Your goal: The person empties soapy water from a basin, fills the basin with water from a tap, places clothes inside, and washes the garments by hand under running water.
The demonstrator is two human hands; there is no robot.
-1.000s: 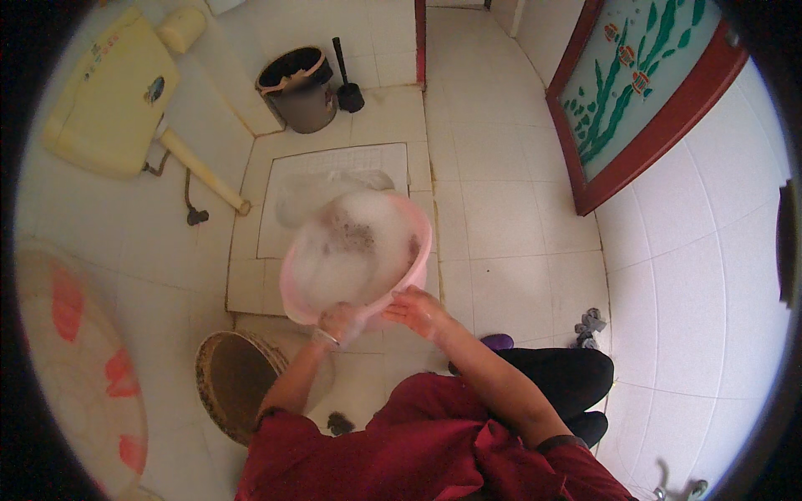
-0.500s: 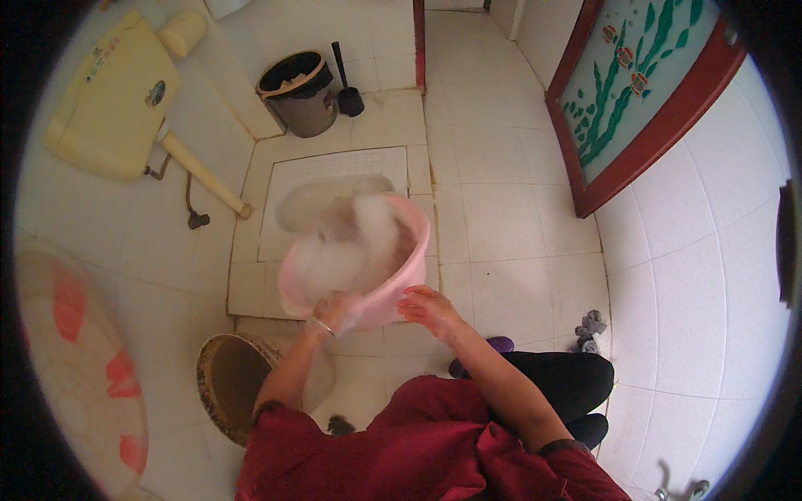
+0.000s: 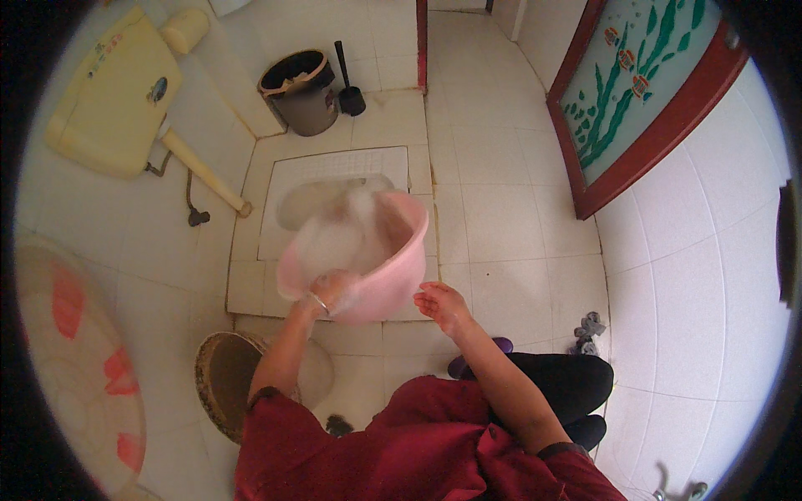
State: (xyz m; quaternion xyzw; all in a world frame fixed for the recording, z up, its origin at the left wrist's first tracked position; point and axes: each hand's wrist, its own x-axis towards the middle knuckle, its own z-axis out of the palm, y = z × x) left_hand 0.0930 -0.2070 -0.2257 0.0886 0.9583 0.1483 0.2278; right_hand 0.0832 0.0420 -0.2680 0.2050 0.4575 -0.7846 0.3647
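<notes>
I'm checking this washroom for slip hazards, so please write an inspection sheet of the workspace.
Surface: cream square floor tiles; white ceramic squat toilet set among them.
Things in hand: pink round plastic basin, tilted, holding white foamy suds.
Clutter: pale round bucket with grimy rim; crumpled grey item on the tiles.
Hands: left hand grips the basin's rim; right hand beside it, contact unclear.
Cables: nothing seen; thin dark hose below the cream plastic cistern.
Surroundings: black-lined grey bin, black toilet brush, red-framed glass door.

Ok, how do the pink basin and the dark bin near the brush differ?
The pink basin is tilted; the dark bin stands upright. The basin holds white suds, the bin something pale. The left hand holds the basin's rim; no hand touches the bin. Both are open-topped.
</notes>
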